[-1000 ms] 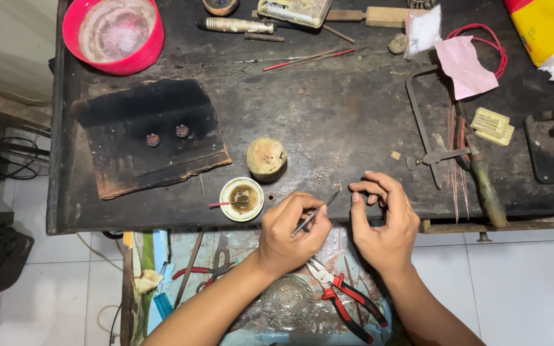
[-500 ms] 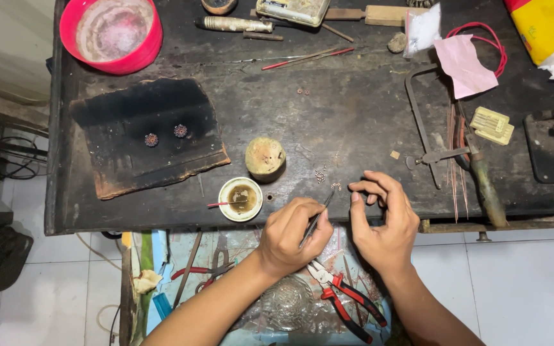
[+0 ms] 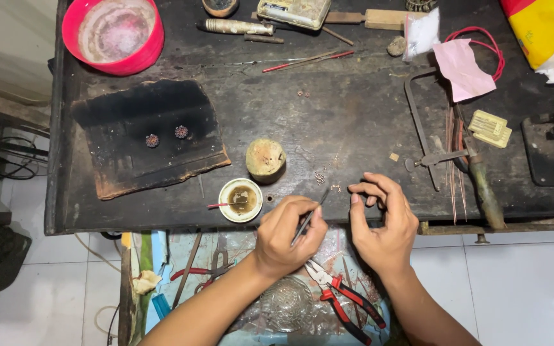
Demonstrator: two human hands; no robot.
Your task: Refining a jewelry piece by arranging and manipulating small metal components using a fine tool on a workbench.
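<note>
The left hand (image 3: 288,234) pinches thin tweezers (image 3: 309,216), their long axis pointing toward 1 o'clock at tiny metal links (image 3: 335,188) on the workbench (image 3: 354,122). The right hand (image 3: 383,221), fingers curled and holding nothing visible, sits just beside the links at 4 o'clock.

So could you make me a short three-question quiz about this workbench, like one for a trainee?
1. True or false: the left hand holds thin tweezers.
2. What lies on the charred board? A) two small round pieces B) the red-handled pliers C) the pink paper
3. Fill in: the round pink ____ sits at the bench's far left corner.

Key
1. True; the tips point toward the tiny metal bits near the right hand.
2. A: the two small round pieces.
3. bowl.
</note>
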